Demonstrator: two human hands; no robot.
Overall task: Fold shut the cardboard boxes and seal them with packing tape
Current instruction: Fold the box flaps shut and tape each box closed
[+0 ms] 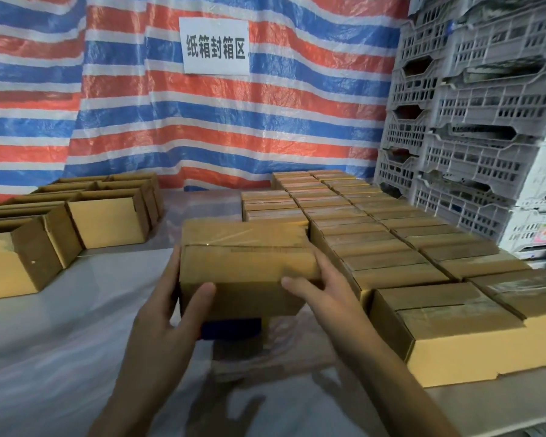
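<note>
Clearly the biggest thing is the striped sheet (202, 127) hanging behind the table (76, 326), with grey crates (486, 121) stacked at the right. On the right side of the table the closed boxes (375, 222) stand in tight rows, touching each other. On the left the open boxes (108, 216) wait, well apart from them. Between the two groups, near the person, one box (246, 266) is held up above the table. The left hand (167, 310) clamps its left end, thumb on the near face and fingers around the side. The right hand (322, 288) clamps the right end in the same way. Shiny tape (243, 236) runs over the top seam, so I judge this box is sealed and the step is to put it with the closed ones. To do it well, hold the box level with both hands, lower it into a free place beside the rows, and push it flush. Press down any tape end that lifts. A blue thing (230, 329) lies just under the box; I cannot tell what it is, so carry the box clear of it.
</note>
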